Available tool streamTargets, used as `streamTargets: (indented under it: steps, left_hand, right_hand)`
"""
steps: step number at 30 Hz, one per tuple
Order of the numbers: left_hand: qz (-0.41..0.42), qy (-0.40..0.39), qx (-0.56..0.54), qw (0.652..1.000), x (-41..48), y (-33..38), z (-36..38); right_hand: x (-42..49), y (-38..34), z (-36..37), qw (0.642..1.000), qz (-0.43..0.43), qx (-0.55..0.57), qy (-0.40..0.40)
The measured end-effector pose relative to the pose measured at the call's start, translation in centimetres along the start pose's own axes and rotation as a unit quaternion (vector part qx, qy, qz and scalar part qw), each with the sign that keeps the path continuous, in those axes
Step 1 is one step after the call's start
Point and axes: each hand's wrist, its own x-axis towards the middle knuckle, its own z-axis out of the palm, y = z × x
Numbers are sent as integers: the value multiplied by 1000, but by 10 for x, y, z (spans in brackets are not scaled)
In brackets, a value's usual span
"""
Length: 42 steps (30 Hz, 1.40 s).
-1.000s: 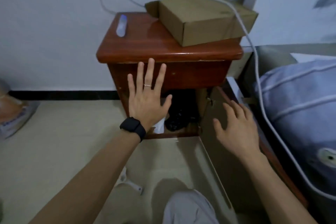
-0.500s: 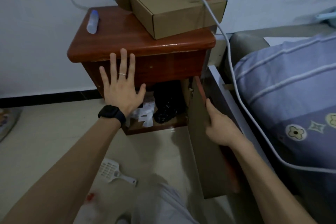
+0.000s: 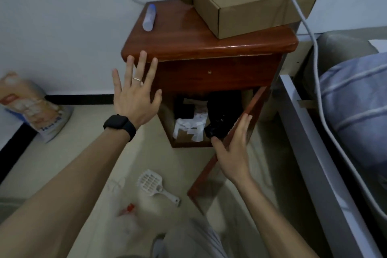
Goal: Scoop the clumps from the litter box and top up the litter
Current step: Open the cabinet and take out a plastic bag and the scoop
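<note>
We see the left hand [image 3: 134,95] raised in front of the left front corner of the wooden nightstand [image 3: 209,48]. Its fingers are straight and spread, with the tips level with the top's edge; we can't tell if they touch it. There is a black watch [image 3: 119,126] on the wrist and a ring [image 3: 137,79] on one finger. The right hand [image 3: 234,151] holds the free edge of the open cabinet door [image 3: 253,107], thumb on the inner side and fingers laid along the outer face.

The white litter scoop [image 3: 152,182] lies flat on the floor between the two forearms, near the door's lower corner, touched by neither hand. A printed bag [image 3: 33,109] leans at the wall, left of the nightstand and well apart from it; we can't read its label.

Inside the open compartment are a black plastic bag [image 3: 222,115] and some white papers [image 3: 188,129]. On top sit a cardboard box [image 3: 251,0] and a small bottle [image 3: 149,16] on its side. A white cable [image 3: 310,33] crosses the box and runs down over the striped bedding [image 3: 356,98] to the right.
</note>
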Motion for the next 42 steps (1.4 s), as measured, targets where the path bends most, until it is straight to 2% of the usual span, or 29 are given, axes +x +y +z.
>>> streamTargets:
  steps: [4, 10, 15, 19, 25, 30, 35, 38, 42]
  left_hand:
    - [18, 1, 28, 999, 3, -7, 0]
    - [36, -2, 38, 999, 3, -11, 1]
    - [46, 5, 42, 998, 3, -12, 0]
    - [48, 9, 36, 998, 4, -13, 4]
    - [57, 22, 22, 998, 6, -19, 7]
    - [42, 21, 2, 999, 3, -15, 10]
    - [17, -5, -47, 999, -26, -15, 22]
    - [-48, -100, -93, 990, -81, -30, 51]
    - [-176, -252, -130, 943, -183, -57, 99]
  right_hand:
    - [16, -9, 44, 998, -9, -4, 58]
    - [63, -33, 102, 989, 48, -2, 141]
    - [92, -44, 120, 980, 84, -6, 180]
    - [105, -49, 124, 978, 94, -12, 188]
    - [110, -34, 123, 978, 75, -89, 172]
    - [104, -19, 114, 980, 39, -144, 134]
    - [96, 4, 93, 980, -32, -187, 54]
    - [88, 20, 82, 969, -62, -234, -45]
    - [59, 42, 98, 934, -104, -276, -199]
